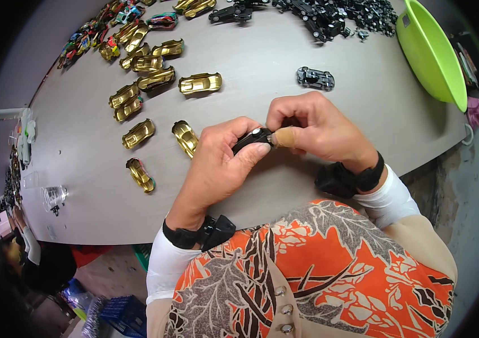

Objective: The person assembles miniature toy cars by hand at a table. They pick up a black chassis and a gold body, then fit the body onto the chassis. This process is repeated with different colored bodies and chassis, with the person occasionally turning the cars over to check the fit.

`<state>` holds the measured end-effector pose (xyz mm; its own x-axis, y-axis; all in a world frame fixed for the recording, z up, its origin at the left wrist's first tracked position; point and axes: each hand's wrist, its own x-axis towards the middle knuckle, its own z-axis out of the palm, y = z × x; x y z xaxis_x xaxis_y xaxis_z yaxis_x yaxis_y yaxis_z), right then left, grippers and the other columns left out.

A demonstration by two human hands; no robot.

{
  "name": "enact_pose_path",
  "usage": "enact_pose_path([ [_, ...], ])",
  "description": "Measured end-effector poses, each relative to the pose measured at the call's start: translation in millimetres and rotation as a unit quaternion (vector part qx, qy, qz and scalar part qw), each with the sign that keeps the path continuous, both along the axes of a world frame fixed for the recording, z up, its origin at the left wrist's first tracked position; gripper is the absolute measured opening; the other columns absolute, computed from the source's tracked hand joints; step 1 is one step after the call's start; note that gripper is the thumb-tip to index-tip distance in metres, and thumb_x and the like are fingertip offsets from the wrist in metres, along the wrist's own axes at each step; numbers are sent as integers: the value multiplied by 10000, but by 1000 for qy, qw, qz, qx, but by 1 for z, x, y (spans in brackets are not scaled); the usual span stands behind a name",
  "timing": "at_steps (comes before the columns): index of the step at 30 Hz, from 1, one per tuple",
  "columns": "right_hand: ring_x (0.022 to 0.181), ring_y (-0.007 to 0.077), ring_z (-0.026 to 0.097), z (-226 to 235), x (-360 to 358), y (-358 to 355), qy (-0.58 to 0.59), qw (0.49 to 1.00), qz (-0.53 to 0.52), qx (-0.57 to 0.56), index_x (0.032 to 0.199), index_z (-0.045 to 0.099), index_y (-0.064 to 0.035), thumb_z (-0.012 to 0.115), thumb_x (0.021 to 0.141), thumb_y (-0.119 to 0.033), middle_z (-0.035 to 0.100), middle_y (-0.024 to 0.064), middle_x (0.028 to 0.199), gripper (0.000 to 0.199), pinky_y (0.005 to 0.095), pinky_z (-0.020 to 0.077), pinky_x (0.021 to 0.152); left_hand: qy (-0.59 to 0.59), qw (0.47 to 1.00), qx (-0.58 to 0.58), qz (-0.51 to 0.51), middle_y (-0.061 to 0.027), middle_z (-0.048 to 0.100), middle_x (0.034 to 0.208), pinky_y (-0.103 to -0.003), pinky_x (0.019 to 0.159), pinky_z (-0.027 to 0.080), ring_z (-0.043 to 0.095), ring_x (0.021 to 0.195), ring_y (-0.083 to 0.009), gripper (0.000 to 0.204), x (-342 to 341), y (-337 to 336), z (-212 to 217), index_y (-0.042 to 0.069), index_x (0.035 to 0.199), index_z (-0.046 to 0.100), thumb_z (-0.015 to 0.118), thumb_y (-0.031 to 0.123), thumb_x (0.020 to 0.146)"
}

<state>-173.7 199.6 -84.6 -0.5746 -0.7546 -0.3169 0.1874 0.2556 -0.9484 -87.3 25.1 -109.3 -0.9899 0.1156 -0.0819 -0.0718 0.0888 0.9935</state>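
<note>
My left hand (217, 155) is closed on a black toy car chassis (246, 139), holding it above the table near my body. One pale wheel shows on the chassis. My right hand (321, 127), with a tan bandage on the thumb, is closed in a pinch at the chassis's right end. Whether a small part sits between those fingertips is hidden. Just left of my left hand lies a gold toy car body (184, 138), partly covered by the hand. Beyond my right hand a loose black chassis (315, 79) rests on the table.
Several gold car bodies (200, 83) lie across the left of the grey table (251, 56). Colourful car bodies (87, 39) are heaped at the far left, black chassis (324, 19) at the far side. A green basin (433, 56) stands at the right edge. Another person's arm (30, 245) shows at lower left.
</note>
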Motion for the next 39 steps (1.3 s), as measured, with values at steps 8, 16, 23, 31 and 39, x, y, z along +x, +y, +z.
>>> enact_pose_path([
  [8,521,168,469,-12,21,-4,256,964,-37,-65,772,561,-2,584,716,14,525,138,608,62,296,398,516,22,989,-137,45,-108,531,640,-301,534,390,500,556,-184,136,12,4,11,-18,832,584,611,86,748],
  [16,651,259,556,0,-17,39,423,903,-78,23,841,558,-11,514,658,55,538,116,748,200,343,446,581,-98,977,5,191,-67,589,798,-223,608,453,556,661,-114,151,109,-37,35,-34,879,608,560,-22,736],
  [23,745,343,568,-17,-44,38,589,788,-63,170,925,539,-25,559,685,39,562,132,842,249,406,455,651,-237,877,-83,411,-83,611,839,-235,627,497,605,697,-134,226,258,-71,-14,-73,999,594,611,-26,778],
  [31,758,307,601,-14,-28,-10,611,784,99,38,933,547,-5,500,699,101,595,128,864,261,361,479,656,-131,893,-163,398,-82,653,831,-230,659,474,600,741,-120,191,234,-70,14,-56,941,641,628,-19,754],
  [39,559,196,569,-16,-29,2,407,884,-229,-2,883,591,15,547,732,55,598,119,666,162,268,435,540,41,841,-505,190,-126,630,740,-347,589,458,607,651,-262,193,59,-51,23,-20,862,616,655,146,771],
])
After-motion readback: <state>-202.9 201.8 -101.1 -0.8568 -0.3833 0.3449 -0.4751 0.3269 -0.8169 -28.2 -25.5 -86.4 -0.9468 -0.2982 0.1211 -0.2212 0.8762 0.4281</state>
